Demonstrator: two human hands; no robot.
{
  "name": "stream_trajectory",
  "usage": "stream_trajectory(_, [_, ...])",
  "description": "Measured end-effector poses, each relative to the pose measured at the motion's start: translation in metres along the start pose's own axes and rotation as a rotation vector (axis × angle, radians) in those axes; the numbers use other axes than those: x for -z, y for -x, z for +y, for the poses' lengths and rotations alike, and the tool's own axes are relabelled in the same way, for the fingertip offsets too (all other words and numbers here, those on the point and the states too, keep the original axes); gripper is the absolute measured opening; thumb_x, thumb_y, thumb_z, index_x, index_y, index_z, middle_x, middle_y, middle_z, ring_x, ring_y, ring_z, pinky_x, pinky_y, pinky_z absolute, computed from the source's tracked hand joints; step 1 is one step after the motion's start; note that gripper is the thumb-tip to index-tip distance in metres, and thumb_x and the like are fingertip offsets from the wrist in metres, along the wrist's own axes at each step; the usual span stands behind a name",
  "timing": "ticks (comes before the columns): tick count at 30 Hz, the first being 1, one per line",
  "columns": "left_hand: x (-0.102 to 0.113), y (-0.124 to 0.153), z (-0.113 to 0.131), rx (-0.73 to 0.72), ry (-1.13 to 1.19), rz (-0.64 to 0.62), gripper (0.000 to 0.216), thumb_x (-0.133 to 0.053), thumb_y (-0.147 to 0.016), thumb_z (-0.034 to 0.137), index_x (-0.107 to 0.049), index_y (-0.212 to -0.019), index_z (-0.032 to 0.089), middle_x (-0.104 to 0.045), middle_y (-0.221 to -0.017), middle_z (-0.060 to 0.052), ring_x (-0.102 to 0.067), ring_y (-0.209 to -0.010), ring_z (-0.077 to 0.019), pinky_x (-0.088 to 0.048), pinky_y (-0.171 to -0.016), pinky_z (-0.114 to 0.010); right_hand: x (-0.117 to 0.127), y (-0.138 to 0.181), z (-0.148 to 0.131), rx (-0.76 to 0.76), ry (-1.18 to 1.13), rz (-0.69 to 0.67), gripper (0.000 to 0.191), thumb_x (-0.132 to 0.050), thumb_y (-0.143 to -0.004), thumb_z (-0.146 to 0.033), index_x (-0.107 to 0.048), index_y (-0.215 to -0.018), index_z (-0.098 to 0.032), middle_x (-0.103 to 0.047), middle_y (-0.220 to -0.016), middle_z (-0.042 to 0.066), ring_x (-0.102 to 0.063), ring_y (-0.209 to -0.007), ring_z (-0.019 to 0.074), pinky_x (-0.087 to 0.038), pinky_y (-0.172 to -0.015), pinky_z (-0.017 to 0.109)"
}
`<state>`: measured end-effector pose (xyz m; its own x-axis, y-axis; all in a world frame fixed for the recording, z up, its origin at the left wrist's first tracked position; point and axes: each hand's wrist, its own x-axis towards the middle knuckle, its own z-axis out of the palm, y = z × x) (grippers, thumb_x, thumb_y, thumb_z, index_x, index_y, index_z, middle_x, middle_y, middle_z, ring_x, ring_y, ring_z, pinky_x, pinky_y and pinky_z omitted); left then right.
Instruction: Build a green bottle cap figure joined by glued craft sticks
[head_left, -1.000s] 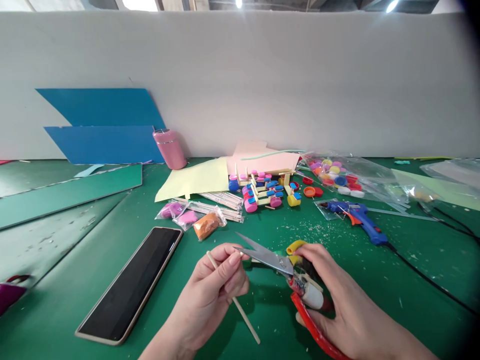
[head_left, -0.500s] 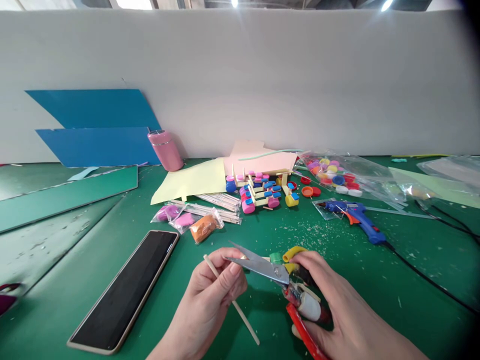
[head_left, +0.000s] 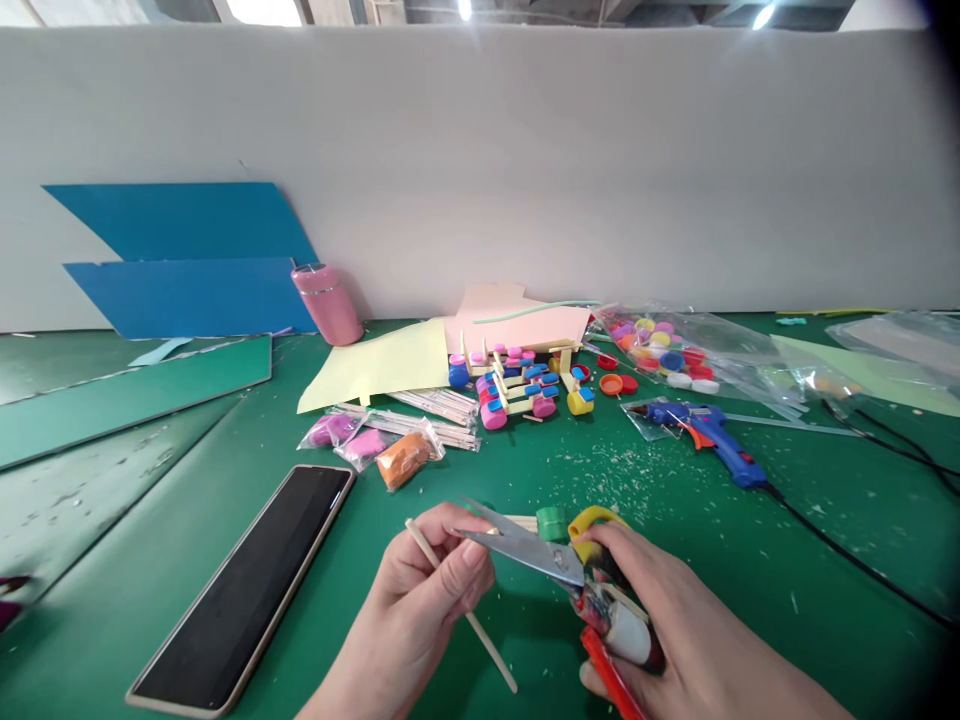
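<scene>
My left hand (head_left: pixel 427 595) is closed around a thin wooden stick (head_left: pixel 491 652) that slants down to the right. A small pale piece, mostly hidden, shows at its fingertips. My right hand (head_left: pixel 667 610) grips shears (head_left: pixel 529 552) with one yellow and one red handle. Their blades are slightly apart and reach to the fingertips of my left hand, around the pale piece. Just behind the blades lies a green bottle cap (head_left: pixel 552 523) with pale sticks beside it, partly covered by the shears and my left hand.
A phone (head_left: pixel 247 590) lies at left. Wrapped clay (head_left: pixel 405 460), bundled sticks (head_left: pixel 442 425) and assembled cap-and-stick pieces (head_left: pixel 517 385) lie ahead. At right are a blue glue gun (head_left: pixel 705 425) with its cord and a bag of bottle caps (head_left: pixel 660 350). A pink tumbler (head_left: pixel 328 305) stands behind.
The shears have dipped slightly, and their blades look a little closer together. More of the green cap and the sticks beside it shows. The left hand keeps its hold.
</scene>
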<state>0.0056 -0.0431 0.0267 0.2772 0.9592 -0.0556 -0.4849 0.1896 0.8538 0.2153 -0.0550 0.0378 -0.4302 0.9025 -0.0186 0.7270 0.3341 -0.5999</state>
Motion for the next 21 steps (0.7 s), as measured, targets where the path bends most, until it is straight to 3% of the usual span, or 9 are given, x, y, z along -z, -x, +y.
stream_trajectory(5, [-0.002,0.002,0.000,0.009,-0.011,-0.018,0.009,-0.062,-0.078,0.030,-0.066,-0.081,0.022,-0.042,-0.054,0.005,-0.034,-0.052,-0.0076,-0.022,-0.050,-0.023,0.002,0.001,-0.005,-0.090,-0.012,-0.029,0.026,-0.062,-0.065,-0.031,-0.041,-0.078,-0.022,-0.056,-0.082,0.006,-0.056,-0.072,0.0215,-0.046,-0.053,0.029])
stream_trajectory(11, [-0.005,0.003,0.001,-0.007,-0.037,-0.020,0.009,-0.062,-0.078,0.029,-0.066,-0.080,0.021,-0.044,-0.057,0.004,-0.034,-0.053,-0.0074,-0.023,-0.050,-0.022,-0.003,0.000,-0.003,-0.098,-0.041,-0.061,0.025,-0.059,-0.067,-0.032,-0.037,-0.073,-0.022,-0.055,-0.070,0.001,-0.050,-0.056,0.0154,-0.038,-0.048,0.026])
stream_trajectory(21, [-0.004,0.003,0.001,0.024,-0.095,0.006,0.015,-0.060,-0.079,0.032,-0.063,-0.076,0.017,-0.039,-0.054,0.004,-0.031,-0.053,-0.0088,-0.022,-0.051,-0.025,-0.013,-0.001,0.002,-0.084,0.045,-0.060,0.019,-0.050,-0.074,-0.035,-0.037,-0.073,-0.022,-0.055,-0.065,0.002,-0.051,-0.052,0.0169,-0.036,-0.046,0.027])
